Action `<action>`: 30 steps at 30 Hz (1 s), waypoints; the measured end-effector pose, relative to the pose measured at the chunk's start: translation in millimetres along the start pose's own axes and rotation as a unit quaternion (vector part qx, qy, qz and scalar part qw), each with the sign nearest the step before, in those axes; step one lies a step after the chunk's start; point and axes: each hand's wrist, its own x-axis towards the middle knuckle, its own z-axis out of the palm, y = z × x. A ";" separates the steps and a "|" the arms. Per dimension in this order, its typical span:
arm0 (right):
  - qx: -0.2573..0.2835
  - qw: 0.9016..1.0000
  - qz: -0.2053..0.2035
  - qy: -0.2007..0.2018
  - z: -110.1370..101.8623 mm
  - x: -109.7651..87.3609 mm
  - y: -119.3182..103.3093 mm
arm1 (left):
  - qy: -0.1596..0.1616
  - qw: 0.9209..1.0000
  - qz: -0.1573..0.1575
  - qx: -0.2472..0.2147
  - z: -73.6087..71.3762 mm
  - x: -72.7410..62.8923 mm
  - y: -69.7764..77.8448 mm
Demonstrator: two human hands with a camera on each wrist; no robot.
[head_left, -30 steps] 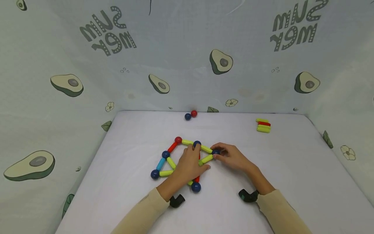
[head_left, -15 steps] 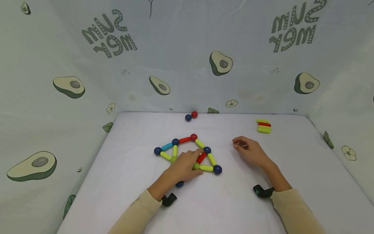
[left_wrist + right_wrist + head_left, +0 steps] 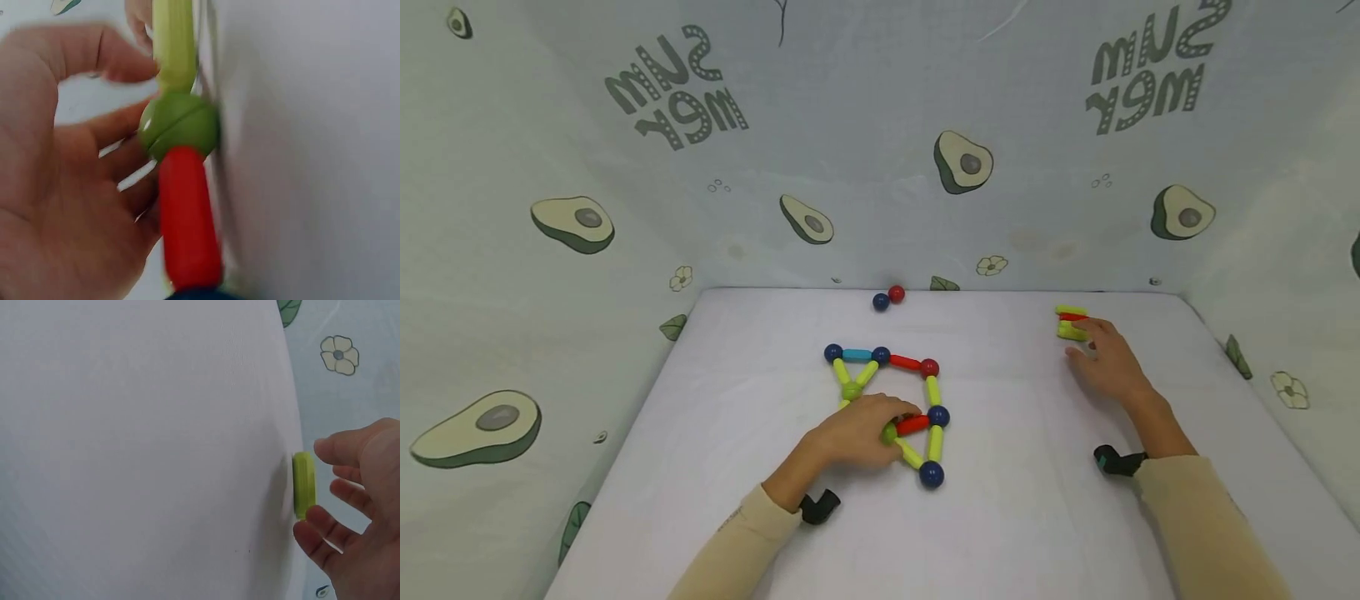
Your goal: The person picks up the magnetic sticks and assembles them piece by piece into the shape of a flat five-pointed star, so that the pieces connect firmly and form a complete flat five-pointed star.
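the left hand (image 3: 853, 429) reaches in low from the near edge of the table (image 3: 1015, 517), palm down. it grasps the stick-and-ball shape (image 3: 933, 392) by the green ball (image 3: 179, 125), with the thumb on one side and the other fingers bent round behind. the right hand (image 3: 1108, 367) stretches farther out, toward the far right corner. it holds nothing: its thumb and fingers are bent a little and spread apart around the stick pile (image 3: 1070, 332). i cannot tell if a fingertip touches a stick. both arms have tan sleeves (image 3: 745, 533).

the shape lies near the middle of the table, a bit nearer the left edge. its balls are round and smooth, in blue, red and green. its sticks are short and fat with round ends, in yellow, red and light blue. they join into a bent ring, and the left hand hides part of it. the green ball is shiny and has a thin line round it. the red stick (image 3: 189, 215) next to it looks smooth.

the pile has yellow sticks and a red one, side by side. a loose blue ball (image 3: 881, 302) sits just beside a loose red ball (image 3: 897, 293) at the far edge. the table is white and flat, and behind it hangs a pale cloth (image 3: 865, 108) with avocado pictures.
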 end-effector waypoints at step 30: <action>0.052 0.988 -0.121 -0.084 44.6 -55.8 -89.6 | 0.070 0.997 -0.005 -0.044 14.7 13.0 3.3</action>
